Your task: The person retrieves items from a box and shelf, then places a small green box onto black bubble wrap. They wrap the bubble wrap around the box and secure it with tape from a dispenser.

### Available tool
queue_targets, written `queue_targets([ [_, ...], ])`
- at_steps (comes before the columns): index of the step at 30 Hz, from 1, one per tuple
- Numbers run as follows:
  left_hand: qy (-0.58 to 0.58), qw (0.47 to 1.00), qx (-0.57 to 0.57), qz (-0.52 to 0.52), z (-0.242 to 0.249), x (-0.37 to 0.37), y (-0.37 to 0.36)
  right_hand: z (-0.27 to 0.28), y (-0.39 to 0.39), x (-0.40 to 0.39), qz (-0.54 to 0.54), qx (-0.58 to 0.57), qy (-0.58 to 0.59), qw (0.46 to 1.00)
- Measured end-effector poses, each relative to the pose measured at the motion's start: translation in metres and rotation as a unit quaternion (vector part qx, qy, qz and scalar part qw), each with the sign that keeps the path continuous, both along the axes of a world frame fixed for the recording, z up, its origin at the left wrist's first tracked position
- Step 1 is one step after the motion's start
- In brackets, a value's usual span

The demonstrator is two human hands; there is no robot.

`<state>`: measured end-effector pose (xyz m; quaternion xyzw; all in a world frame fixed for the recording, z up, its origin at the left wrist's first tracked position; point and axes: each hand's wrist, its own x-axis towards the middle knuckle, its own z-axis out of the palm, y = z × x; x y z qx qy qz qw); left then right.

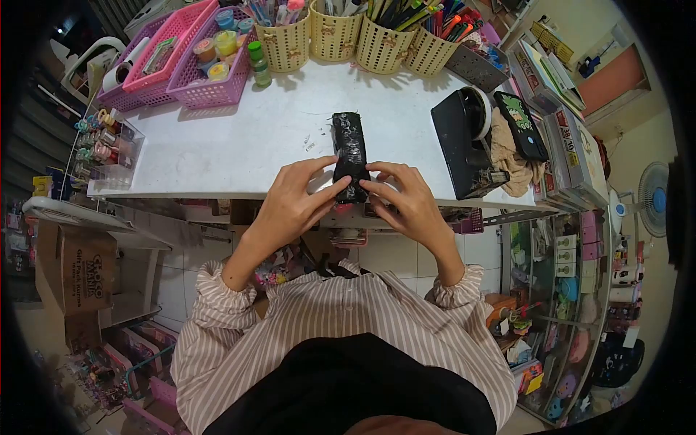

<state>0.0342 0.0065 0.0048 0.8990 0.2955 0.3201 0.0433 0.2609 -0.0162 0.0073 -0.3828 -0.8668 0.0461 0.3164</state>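
Note:
A narrow black package with a shiny, wrinkled wrapping (350, 145) lies lengthwise on the white table (217, 148), its near end at the front edge. My left hand (295, 196) is at its left side, thumb and fingertips touching the near half. From the right, my right hand (406, 199) touches the same near half with its fingertips. Both hands hold the package between them. Small dark scraps lie on the table just left of it.
Purple and pink baskets (210, 83) and cream pen holders (283, 45) line the back. At right are a black tape dispenser (453, 145), a brown cloth (507, 156) and a phone (520, 125). A clear rack of small items (112, 156) stands at left.

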Motion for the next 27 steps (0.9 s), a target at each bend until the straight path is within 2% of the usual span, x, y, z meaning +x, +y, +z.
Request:
queue_targets([
  [3,-0.062,0.998,-0.009,-0.011,-0.011,-0.005,0.002,-0.001,-0.002,0.002,0.003,-0.013,0.011,1.000],
  [5,-0.122,0.992,-0.029,-0.024,-0.021,-0.008,0.002,-0.006,-0.002,0.004,-0.003,-0.045,0.068,0.997],
  [11,-0.053,0.999,0.013,-0.004,-0.005,-0.003,-0.003,-0.002,-0.003,0.003,-0.004,-0.060,0.052,0.997],
  [15,-0.061,0.998,0.003,-0.009,-0.005,-0.006,-0.002,-0.003,-0.003,0.005,0.007,-0.074,0.071,0.995],
  [17,-0.073,0.996,-0.038,-0.019,-0.007,-0.007,-0.003,-0.003,-0.002,0.006,0.015,-0.058,0.068,0.996],
  [21,-0.059,0.998,0.001,-0.008,-0.008,-0.004,-0.002,-0.005,-0.001,0.005,0.013,-0.072,0.090,0.993],
  [24,-0.088,0.995,-0.040,0.004,-0.006,-0.003,-0.001,-0.005,0.000,0.004,0.007,-0.054,0.069,0.996],
  [26,-0.014,0.999,-0.037,-0.017,0.001,-0.003,-0.002,-0.003,0.000,0.001,0.007,-0.043,0.043,0.998],
  [27,-0.013,0.999,-0.038,-0.016,0.001,-0.003,-0.003,-0.002,0.000,0.000,0.008,-0.044,0.043,0.998],
])
